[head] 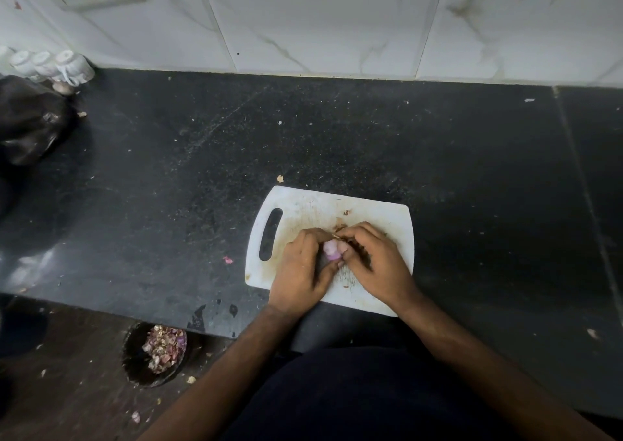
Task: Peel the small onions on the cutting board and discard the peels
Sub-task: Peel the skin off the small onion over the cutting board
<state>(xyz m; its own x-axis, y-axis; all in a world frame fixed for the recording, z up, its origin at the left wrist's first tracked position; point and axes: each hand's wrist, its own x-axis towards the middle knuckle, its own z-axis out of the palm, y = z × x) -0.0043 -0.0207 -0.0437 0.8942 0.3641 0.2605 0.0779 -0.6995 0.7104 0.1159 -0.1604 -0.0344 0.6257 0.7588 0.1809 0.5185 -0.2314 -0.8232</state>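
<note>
Over the board (pixel 387 224), the left hand (pixel 300 268) is pinching a small onion (pixel 331 249) while the right hand (pixel 374 262) is closing its fingertips on loose skin; pulling gently from the tip should be freeing whole strips for the bin (pixel 135 356).

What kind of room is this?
Most likely a home kitchen: a dark stone counter against a tiled wall, a white cutting board on it, and cups in the corner.
</note>
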